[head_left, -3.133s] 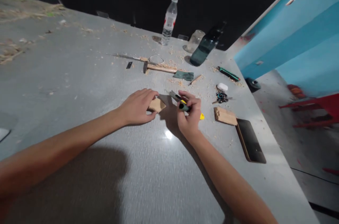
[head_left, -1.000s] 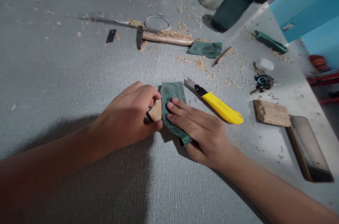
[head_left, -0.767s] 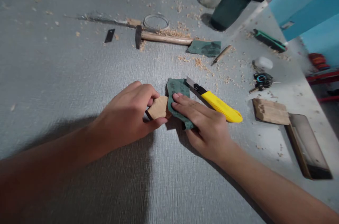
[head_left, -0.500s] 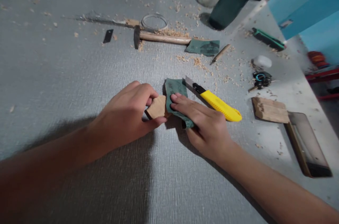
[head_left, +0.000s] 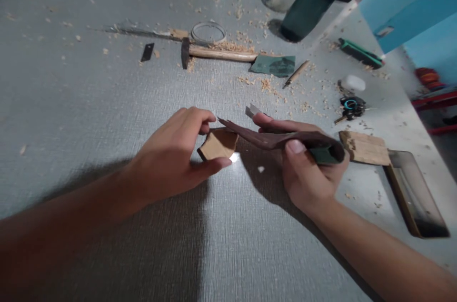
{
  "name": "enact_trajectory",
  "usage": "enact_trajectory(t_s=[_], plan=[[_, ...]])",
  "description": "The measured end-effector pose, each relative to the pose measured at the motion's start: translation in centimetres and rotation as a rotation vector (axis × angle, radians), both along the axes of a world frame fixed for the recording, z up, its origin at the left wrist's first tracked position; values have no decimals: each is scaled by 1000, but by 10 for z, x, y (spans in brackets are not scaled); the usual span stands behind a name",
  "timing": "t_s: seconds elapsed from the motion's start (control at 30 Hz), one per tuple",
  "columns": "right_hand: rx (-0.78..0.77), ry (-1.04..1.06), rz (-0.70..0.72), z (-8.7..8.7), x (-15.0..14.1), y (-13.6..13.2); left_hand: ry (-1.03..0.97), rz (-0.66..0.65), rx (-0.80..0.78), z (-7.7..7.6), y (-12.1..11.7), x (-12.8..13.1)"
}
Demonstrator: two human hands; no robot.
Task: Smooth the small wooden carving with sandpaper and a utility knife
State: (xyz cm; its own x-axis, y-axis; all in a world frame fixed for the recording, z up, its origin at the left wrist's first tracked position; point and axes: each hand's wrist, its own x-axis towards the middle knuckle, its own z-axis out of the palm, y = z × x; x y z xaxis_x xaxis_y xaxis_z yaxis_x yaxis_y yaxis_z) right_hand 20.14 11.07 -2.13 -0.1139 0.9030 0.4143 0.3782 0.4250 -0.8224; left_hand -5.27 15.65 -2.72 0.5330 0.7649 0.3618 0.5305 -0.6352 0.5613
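Note:
Between the thumb and fingers of my left hand (head_left: pixel 178 145) is a small angular wooden block (head_left: pixel 217 144), resting low over the table. My right hand (head_left: pixel 310 173) grips a bent sheet of sandpaper (head_left: pixel 264 139), its brown-grey face towards me and some green backing showing at the curled right end. The sheet's left tip is raised just above the block, near my left fingertips. Behind the right hand a utility knife's blade (head_left: pixel 252 111) sticks out; the hand and sheet hide its yellow handle.
Further back lie a hammer (head_left: pixel 221 53), another sandpaper piece (head_left: pixel 274 65), a pencil-like stick (head_left: pixel 297 74) and a loose blade (head_left: pixel 147 52) among shavings. Bottles stand behind, one dark (head_left: pixel 307 7). At right are keys (head_left: pixel 352 108), a wood slab (head_left: pixel 366 148) and a phone-like object (head_left: pixel 417 192).
My right hand has lifted the sandpaper off the block and shifted right, turning the sheet's brown-grey face into view. The block shows more; my left hand stays nearly in place.

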Motion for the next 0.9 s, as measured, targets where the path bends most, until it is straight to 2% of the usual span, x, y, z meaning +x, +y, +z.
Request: enact_trajectory(t_s=[0.1,0.23,0.4,0.6,0.77,0.9], plan=[[-68,209,-29,-8,-4,4,-61,-30,28,5,1,-1],[-162,301,12,-14,-6,8,-75,-50,31,8,0,-3],[-219,342,86,-11,-6,11,-94,0,47,6,1,-3],[-226,355,180,-14,-6,6,-119,-40,176,7,4,-3],[-236,373,260,-12,-6,5,-96,-35,203,10,4,-3],[-351,395,297,-3,-6,6,-95,-13,236,12,2,-3]])
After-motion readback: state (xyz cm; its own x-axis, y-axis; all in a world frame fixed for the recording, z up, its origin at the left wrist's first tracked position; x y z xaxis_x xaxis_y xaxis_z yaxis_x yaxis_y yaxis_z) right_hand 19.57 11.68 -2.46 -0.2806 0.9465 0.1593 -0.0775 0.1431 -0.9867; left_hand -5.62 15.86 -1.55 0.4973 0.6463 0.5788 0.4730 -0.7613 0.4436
